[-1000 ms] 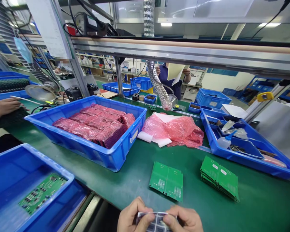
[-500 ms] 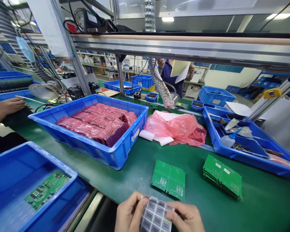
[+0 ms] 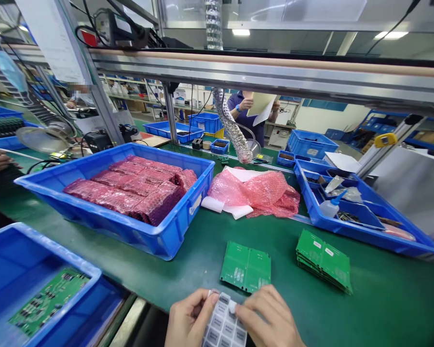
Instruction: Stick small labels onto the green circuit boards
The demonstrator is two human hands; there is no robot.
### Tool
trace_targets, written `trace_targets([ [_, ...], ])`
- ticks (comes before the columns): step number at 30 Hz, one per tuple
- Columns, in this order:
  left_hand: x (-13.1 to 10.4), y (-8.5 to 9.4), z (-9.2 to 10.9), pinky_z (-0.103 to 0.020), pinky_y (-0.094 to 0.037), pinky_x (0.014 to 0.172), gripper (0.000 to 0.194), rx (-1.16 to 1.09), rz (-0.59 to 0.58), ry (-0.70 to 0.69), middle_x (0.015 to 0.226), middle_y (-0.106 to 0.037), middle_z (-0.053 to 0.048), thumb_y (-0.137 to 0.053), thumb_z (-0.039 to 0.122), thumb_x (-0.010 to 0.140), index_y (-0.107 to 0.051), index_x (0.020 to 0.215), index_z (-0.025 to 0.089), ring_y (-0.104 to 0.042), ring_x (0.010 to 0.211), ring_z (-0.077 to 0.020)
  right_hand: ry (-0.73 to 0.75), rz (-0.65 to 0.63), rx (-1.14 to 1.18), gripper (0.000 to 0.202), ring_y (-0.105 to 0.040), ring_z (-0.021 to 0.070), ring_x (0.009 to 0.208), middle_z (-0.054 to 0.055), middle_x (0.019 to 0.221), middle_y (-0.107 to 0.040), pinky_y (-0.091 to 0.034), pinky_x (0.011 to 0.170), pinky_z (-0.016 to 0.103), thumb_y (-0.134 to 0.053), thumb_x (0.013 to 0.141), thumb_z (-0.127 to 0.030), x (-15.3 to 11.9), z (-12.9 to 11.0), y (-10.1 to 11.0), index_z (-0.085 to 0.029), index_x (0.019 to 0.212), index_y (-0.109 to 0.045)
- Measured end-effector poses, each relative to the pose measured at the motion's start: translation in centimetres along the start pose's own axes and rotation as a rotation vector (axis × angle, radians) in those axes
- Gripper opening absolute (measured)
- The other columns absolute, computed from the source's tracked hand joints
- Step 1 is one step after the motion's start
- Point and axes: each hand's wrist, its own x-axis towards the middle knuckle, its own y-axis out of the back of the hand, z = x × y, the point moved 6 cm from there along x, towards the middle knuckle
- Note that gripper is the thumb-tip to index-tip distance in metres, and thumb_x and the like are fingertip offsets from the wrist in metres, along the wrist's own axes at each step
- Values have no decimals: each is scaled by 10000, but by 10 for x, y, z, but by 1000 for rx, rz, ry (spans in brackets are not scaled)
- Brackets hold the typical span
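Label sheet (image 3: 220, 324) partly beyond the bottom edge, its tiny print (image 3: 228, 330) apparently illegible.

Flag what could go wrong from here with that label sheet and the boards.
The small white label at the fingertips of the right hand might crease or cling to them. The left hand pinches the label sheet by its edge, so it could flex or slip. The stack of green boards looks unevenly aligned; a bump might shift it.
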Motion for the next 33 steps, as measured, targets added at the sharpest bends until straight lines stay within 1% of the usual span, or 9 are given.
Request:
trace_targets([
  [2,5,0,-5,-177,-320,462,402,-27,-6,31,546,-508,19,-638,517,782,-650,633,144,-423,513,-104,-33,-17,110,126,-561,121,564,10,632,-645,-429,561,263,-542,900,-155,3,7,2,-178,842,-651],
  [7,16,-5,-19,-186,-292,468,418,-105,-66,84,522,-459,35,-662,521,764,-610,609,137,-387,506,-94,-724,-248,309,153,-595,133,639,12,711,-673,-448,575,230,-573,869,-249,8,86,-12,-189,763,-666],
  [9,19,-6,-24,-188,-287,471,422,-117,-76,84,524,-449,36,-666,522,760,-598,600,137,-384,512,-95,-826,-361,235,174,-572,135,613,12,681,-659,-419,560,232,-562,858,-260,8,112,-23,-177,755,-675],
  [13,20,-6,-27,-184,-283,483,429,-118,-69,81,535,-422,42,-665,527,759,-585,599,137,-368,523,-93,-858,-506,106,174,-562,132,582,1,626,-648,-378,554,232,-572,828,-229,9,136,-43,-177,703,-680],
  [18,20,-5,-28,-190,-302,484,424,-129,-68,103,534,-469,28,-673,534,750,-621,615,135,-400,522,-101,-860,-508,-12,148,-569,164,634,19,668,-642,-347,577,264,-596,793,-193,8,126,-48,-190,661,-663],
  [22,20,-4,-31,-189,-309,481,415,-129,-58,105,526,-468,29,-682,529,742,-627,612,139,-404,521,-104,-790,-481,-149,100,-576,207,749,30,747,-619,-365,634,293,-598,792,-185,11,122,-39,-197,872,-658],
  [25,20,-3,-32,-179,-308,486,425,-120,-55,111,533,-461,32,-681,537,740,-627,614,135,-400,528,-100,-805,-413,34,232,-563,172,723,4,767,-606,-400,631,272,-604,779,-185,12,131,-30,-200,1008,-574],
  [28,20,-3,-32,-177,-312,485,424,-111,-55,109,540,-472,30,-678,538,742,-629,614,137,-407,530,-101,-848,-384,325,131,-530,125,652,-12,760,-594,-409,584,234,-550,797,-182,10,139,-25,-202,923,-522],
  [33,21,-4,-34,-183,-327,489,415,-98,-74,100,546,-508,18,-670,535,751,-643,627,140,-442,539,-114,-821,-457,414,189,-509,101,617,-44,696,-566,-407,590,218,-479,759,-65,1,140,-31,-209,882,-474],
])
